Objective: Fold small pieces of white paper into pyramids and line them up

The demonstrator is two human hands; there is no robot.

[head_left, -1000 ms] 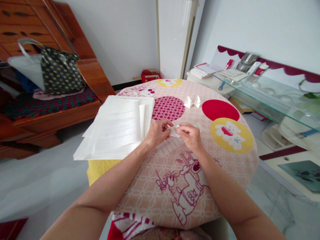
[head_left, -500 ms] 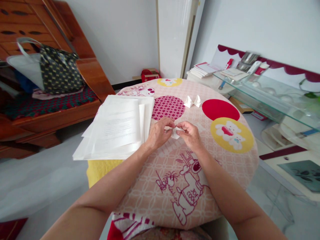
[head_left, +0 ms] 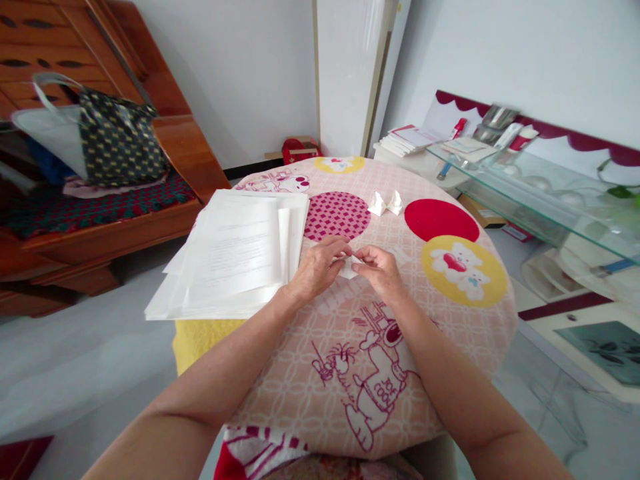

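Note:
My left hand (head_left: 317,268) and my right hand (head_left: 381,270) meet over the middle of a round table covered by a pink cartoon-print cloth (head_left: 360,347). Both pinch a small folded piece of white paper (head_left: 349,266) between their fingertips, just above the cloth. A thick stack of white paper sheets (head_left: 235,253) lies to the left of my left hand, overhanging the table's left edge. Two small folded white paper shapes (head_left: 385,203) stand side by side on the cloth, farther away.
A wooden bench (head_left: 100,220) with a patterned bag (head_left: 117,140) stands at the left. A glass shelf (head_left: 540,193) with cups, tubes and papers runs along the right wall. A white cabinet (head_left: 350,73) stands behind the table. Grey floor lies all round.
My fingers have drawn closer together on the small paper and shifted slightly away from me; the paper shows less between them. The stack and folded shapes have not moved.

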